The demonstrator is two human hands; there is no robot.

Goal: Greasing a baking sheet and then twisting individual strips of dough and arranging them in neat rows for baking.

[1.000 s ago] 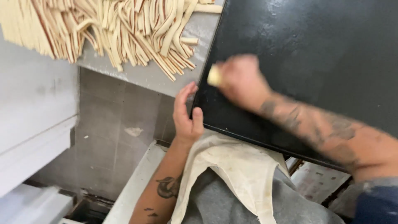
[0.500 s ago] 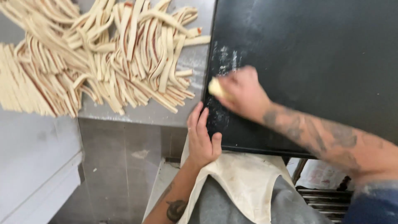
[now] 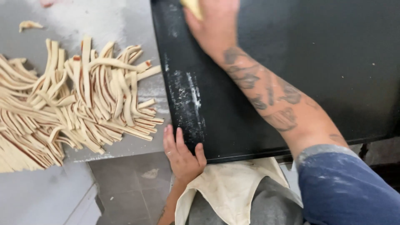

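A large black baking tray (image 3: 325,62) lies on the steel worktop, its near edge against my apron. My left hand (image 3: 182,156) grips the tray's near left corner, thumb on top. My right hand (image 3: 214,23) reaches across the tray to its far left area and is closed on a small pale yellow lump (image 3: 192,6), pressed to the tray surface. White smears (image 3: 189,98) streak the tray's left side.
A heap of long dough strips (image 3: 71,112) with reddish filling covers the steel worktop (image 3: 141,25) left of the tray. A stray dough scrap (image 3: 29,25) lies at far left. Grey tiled floor (image 3: 133,187) shows below the counter edge.
My right hand has slid with the yellow lump from the tray's near left part toward its far end. The view has shifted down and left hand stays on the corner.
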